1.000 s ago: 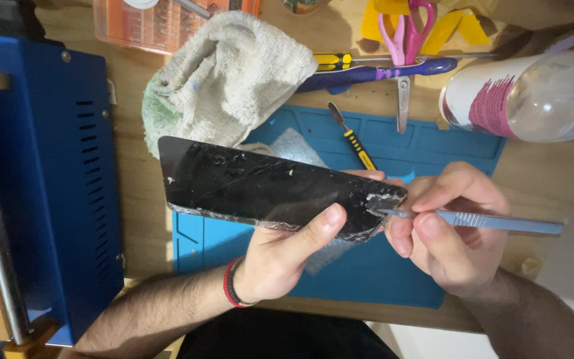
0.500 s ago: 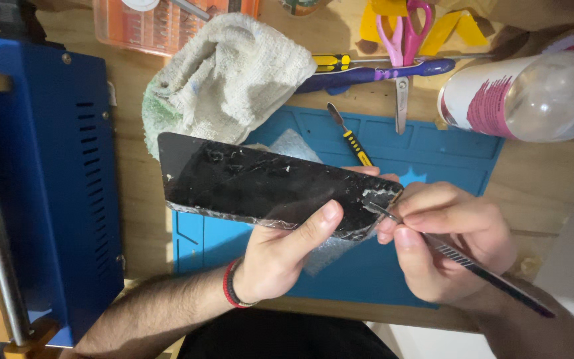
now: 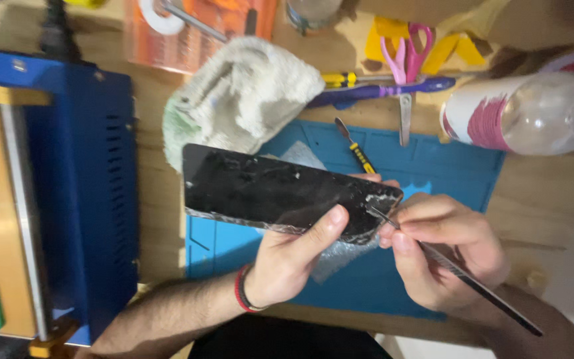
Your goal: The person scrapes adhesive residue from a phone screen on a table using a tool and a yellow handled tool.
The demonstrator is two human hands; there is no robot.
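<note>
Left hand [image 3: 293,256] grips cracked phone screen [image 3: 280,189], thumb pressed on glass; right hand [image 3: 443,249] pinches metal pry tool [image 3: 460,272]. Clear plastic bottle [image 3: 533,110], pink-white label, lies on its side.

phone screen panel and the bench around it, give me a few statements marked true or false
1. The left hand holds the black cracked phone screen panel with its thumb on the face. True.
2. The right hand holds a pair of scissors. False: it holds a thin metal pry tool whose tip meets the panel's right corner.
3. The pink-handled scissors lie on the bench beyond the blue work mat. True.
4. A folded cloth lies on the right of the clear plastic bottle. False: the cloth lies on the left, the bottle at the right edge.
5. The left wrist is bare. False: it wears a red and black wristband.
</note>
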